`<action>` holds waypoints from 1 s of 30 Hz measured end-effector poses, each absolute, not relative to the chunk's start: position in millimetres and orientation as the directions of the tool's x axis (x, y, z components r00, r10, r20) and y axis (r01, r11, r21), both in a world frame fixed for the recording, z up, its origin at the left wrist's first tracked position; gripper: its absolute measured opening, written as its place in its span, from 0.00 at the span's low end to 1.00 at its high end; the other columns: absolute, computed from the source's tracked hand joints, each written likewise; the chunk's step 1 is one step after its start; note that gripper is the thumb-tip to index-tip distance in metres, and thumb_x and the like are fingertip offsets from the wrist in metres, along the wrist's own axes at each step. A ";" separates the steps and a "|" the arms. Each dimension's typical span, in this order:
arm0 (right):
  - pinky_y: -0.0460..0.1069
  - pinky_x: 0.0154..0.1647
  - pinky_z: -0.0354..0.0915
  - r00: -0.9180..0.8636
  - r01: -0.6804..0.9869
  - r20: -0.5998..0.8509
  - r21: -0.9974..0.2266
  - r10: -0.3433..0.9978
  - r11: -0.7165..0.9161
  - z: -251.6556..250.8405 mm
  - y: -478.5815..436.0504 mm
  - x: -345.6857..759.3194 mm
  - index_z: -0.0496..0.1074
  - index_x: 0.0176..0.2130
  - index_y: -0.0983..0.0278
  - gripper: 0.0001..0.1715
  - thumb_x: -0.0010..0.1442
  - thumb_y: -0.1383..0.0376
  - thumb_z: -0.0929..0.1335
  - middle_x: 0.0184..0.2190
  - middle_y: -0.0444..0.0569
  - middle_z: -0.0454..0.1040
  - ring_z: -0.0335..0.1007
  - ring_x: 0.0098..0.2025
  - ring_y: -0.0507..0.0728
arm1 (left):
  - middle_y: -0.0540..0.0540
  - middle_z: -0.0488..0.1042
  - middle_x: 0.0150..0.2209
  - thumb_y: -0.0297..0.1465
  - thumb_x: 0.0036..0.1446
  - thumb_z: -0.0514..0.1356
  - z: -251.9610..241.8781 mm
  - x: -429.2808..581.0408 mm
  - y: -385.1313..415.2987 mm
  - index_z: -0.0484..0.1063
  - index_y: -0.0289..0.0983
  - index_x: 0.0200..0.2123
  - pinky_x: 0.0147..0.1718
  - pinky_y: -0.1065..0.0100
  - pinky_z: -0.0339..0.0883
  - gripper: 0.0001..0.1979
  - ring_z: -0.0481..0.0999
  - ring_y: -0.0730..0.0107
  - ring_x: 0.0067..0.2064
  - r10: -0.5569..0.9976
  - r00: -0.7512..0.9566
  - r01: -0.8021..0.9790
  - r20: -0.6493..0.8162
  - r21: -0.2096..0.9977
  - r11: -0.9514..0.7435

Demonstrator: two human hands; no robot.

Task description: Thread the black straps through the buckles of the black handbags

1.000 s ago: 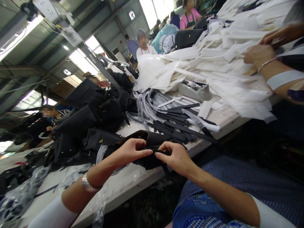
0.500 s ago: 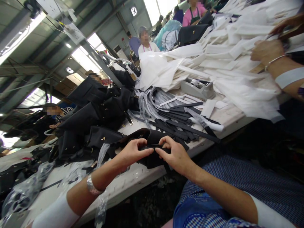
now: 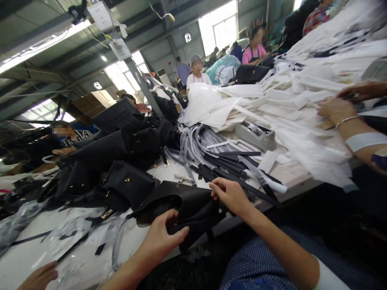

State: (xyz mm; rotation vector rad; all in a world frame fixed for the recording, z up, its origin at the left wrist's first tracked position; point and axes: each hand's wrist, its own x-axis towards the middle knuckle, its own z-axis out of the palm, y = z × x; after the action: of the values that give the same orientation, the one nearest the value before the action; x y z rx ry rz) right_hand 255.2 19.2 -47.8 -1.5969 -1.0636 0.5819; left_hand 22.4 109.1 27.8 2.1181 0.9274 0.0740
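Hands parted since earlier: my left hand point(image 3: 162, 238) held a closed grip on the black bag point(image 3: 193, 206); right hand point(image 3: 231, 196) pinched its far rim.

The black bag point(image 3: 193, 207) is soft and matt, with a leather-like look. It lies slumped on its side at the near edge of the table point(image 3: 21, 262), with its lower part drooping over that edge. Its mouth gapes open just above the left hand point(image 3: 163, 237), which pinches the near rim between thumb and fingers. The upper rim stretches across to the right hand point(image 3: 231, 195), which holds it in its fingertips.
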 end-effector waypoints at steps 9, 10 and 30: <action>0.47 0.38 0.66 0.357 0.588 0.163 -0.804 0.920 -0.085 -75.2 84.9 293.5 0.79 0.38 0.63 0.10 0.62 0.65 0.67 0.33 0.47 0.81 0.76 0.35 0.55 | 0.49 0.75 0.30 0.37 0.48 0.63 20.6 6.5 110.2 0.72 0.38 0.31 0.34 0.68 0.66 0.09 0.74 0.62 0.34 0.694 0.693 0.657 -0.198 0.569 -0.494; 0.46 0.39 0.66 0.303 0.605 0.151 -0.793 0.941 -0.067 -77.2 99.8 289.6 0.79 0.39 0.63 0.09 0.61 0.65 0.68 0.34 0.46 0.81 0.76 0.36 0.55 | 0.49 0.75 0.30 0.36 0.48 0.63 20.0 5.7 111.2 0.72 0.38 0.31 0.34 0.68 0.66 0.09 0.73 0.63 0.34 0.689 0.698 0.654 -0.197 0.568 -0.500; 0.49 0.37 0.71 0.517 0.454 0.074 -0.869 0.853 -0.200 -81.6 151.7 270.5 0.67 0.54 0.67 0.20 0.71 0.62 0.56 0.34 0.49 0.77 0.75 0.31 0.54 | 0.50 0.73 0.31 0.34 0.46 0.65 46.5 28.4 151.9 0.72 0.36 0.32 0.35 0.70 0.62 0.10 0.71 0.65 0.35 0.617 0.734 0.633 -0.284 0.617 -0.468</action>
State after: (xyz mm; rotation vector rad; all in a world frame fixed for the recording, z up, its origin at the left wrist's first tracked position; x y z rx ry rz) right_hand 270.5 151.7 -81.6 -1.8325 -1.0854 0.5420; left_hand 28.4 151.9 46.5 2.2041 0.9384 -0.0272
